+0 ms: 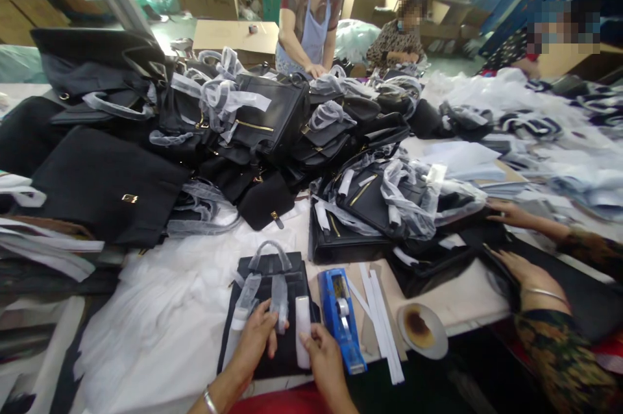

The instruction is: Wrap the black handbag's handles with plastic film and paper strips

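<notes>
Black backpack at the near edge of a tabletop. The small backpack point(298, 283) lies flat, its top handle toward the far edge and its base just beside the near edge; the tabletop point(470, 304) shows bare farther right. The left hand point(265, 329), fingers bent, touches a film-wrapped strap point(279, 300) on the backpack's front; whether it grips the strap cannot be told. The right hand point(321, 349) pinches a white-wrapped strip point(302, 320) between thumb and fingers, over the backpack's right side. Immediately right stands a blue tape dispenser point(343, 336); next come white strips point(382, 320), their ends overhanging the near edge, and a round dish point(440, 338) with a brown patch, also at that edge. White sheeting point(160, 310) covers the left portion. Toward the far edge rises a heap of black bags point(275, 106). At right, a co-worker's hand point(528, 271), in a camouflage-patterned sleeve point(559, 355), rests on black material.
</notes>
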Available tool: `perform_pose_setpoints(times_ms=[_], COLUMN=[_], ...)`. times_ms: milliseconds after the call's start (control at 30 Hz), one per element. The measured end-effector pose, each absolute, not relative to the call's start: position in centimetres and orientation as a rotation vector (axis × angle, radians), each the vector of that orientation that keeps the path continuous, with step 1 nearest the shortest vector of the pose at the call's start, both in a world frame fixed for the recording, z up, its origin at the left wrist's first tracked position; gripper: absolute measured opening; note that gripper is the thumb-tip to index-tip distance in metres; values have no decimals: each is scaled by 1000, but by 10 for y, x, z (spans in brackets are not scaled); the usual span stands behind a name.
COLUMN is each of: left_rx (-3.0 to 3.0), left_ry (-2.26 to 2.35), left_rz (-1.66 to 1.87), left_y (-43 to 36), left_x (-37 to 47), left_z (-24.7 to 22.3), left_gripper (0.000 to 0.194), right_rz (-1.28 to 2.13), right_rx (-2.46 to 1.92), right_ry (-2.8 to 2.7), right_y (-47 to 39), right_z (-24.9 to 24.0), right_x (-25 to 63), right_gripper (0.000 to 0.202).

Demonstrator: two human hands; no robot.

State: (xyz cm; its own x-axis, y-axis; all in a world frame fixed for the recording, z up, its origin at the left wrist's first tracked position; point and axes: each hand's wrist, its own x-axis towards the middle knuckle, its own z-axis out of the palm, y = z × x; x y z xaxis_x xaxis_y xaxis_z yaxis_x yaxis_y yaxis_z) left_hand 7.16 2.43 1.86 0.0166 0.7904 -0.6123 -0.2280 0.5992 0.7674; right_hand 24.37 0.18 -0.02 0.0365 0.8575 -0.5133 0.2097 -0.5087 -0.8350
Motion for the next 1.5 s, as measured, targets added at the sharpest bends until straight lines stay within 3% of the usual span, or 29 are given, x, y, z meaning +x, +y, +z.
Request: perform_pose_setpoints(times_ms=[133, 433, 733, 1033, 1500], left_rx=[515, 479, 510, 393, 437], left_ry=[1328, 1360, 1317, 1262, 1210], left_rz=[844, 709, 764, 813, 795], left_y=[23, 28, 31, 22, 19], left_x=[74, 88, 86, 99, 93], left_z=[10, 20, 22, 18, -3], left_gripper=[44, 39, 31, 41, 39], right_rz=[1495, 1524, 1604, 1681, 1675], right_rx=[-1753, -1631, -1614, -1679, -1667], right_ry=[-1092, -1348, -1426, -1264, -865], right_y=[1, -4, -4, -13, -10], right_z=[-3, 22, 19, 8, 1], right_x=[244, 253, 252, 244, 234], right_gripper=[33, 23, 25, 25, 28])
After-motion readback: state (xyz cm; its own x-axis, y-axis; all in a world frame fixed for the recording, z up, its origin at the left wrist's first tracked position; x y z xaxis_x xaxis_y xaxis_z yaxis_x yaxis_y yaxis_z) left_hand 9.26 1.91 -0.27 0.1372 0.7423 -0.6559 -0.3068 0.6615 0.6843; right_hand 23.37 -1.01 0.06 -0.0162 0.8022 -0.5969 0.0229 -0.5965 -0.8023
